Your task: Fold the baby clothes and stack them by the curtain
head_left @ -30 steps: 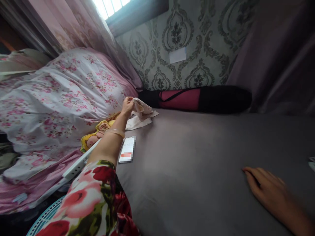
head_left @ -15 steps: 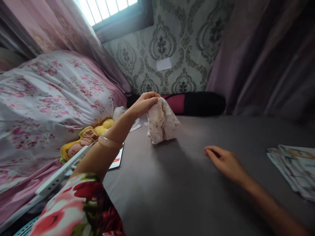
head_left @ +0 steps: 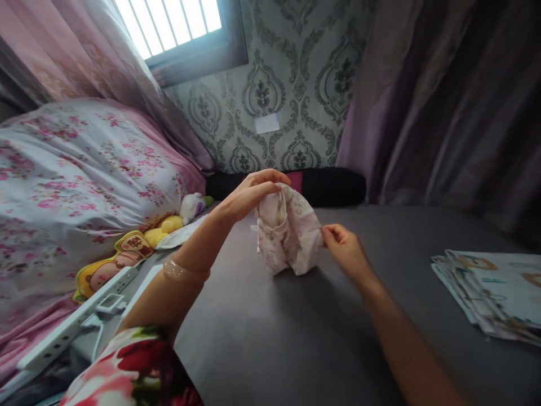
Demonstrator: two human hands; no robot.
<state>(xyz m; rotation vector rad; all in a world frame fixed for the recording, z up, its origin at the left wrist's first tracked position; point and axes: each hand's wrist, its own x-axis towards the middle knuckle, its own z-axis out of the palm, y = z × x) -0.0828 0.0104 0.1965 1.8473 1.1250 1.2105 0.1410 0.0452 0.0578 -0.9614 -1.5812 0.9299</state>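
Note:
A small pale garment [head_left: 291,231] with a faint print, likely a baby's, hangs in folds just over the grey sheet [head_left: 240,332]. My left hand [head_left: 253,194] pinches its top edge between thumb and fingers. At the garment's right side, my right hand [head_left: 342,245] has its thumb and fingertips closed on the cloth. A pale bangle [head_left: 186,270] circles my left forearm. The garment's lower edge hangs close to the sheet; whether it touches I cannot tell.
A stack of folded printed cloths [head_left: 490,287] lies at the right. Along the left are a white power strip [head_left: 80,316], a yellow cartoon plush [head_left: 110,265], a small white plush [head_left: 192,207] and floral bedding [head_left: 93,163]. A dark bolster [head_left: 338,186] rests against the wall.
My right hand has moved left and up from over the sheet and taken hold of the garment's right side, spreading it wider. My left hand keeps its grip. The view has shifted right.

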